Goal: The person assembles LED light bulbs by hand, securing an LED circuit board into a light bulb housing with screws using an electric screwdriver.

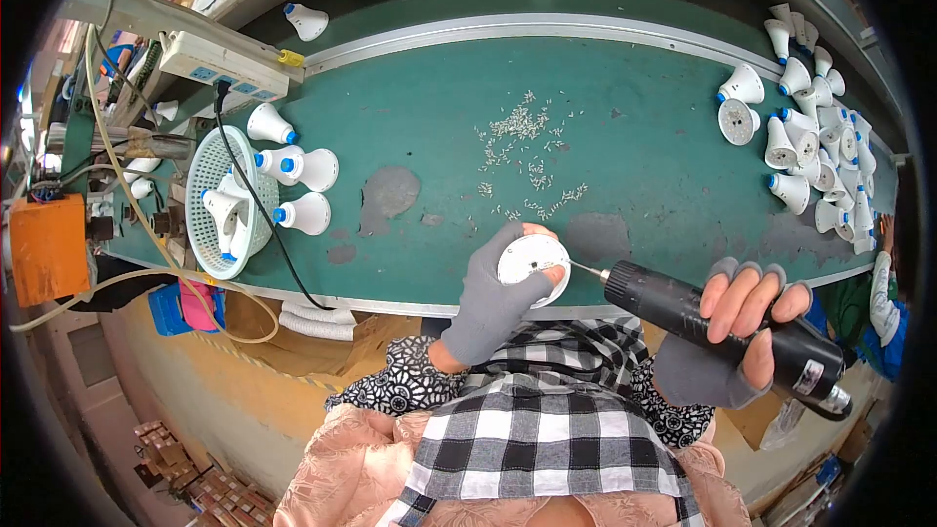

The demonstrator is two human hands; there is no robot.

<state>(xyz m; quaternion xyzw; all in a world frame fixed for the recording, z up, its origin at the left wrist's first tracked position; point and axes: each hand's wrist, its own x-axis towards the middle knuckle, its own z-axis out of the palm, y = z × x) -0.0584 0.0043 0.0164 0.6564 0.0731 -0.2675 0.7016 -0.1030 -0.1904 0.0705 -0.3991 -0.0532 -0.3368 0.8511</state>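
My left hand [503,278], in a grey fingerless glove, grips a white bulb housing [527,256] with its round, flat face turned up. My right hand [747,317], gloved the same way, is wrapped around a black electric screwdriver [673,304]. The thin bit of the screwdriver points left and its tip reaches the right rim of the bulb housing; whether it sits on a screw is too small to tell. Beyond my hands, a scatter of tiny screws [520,123] lies on the green bench top. The far side of the housing is hidden in my palm.
A pale basket [200,224] holding bulb housings stands at the left, with several bulb housings [317,171] beside it. A black cord [252,185] runs from a power strip [220,66] across the bench. Many bulb housings [805,141] are heaped at the right, near another person's sleeve [883,298].
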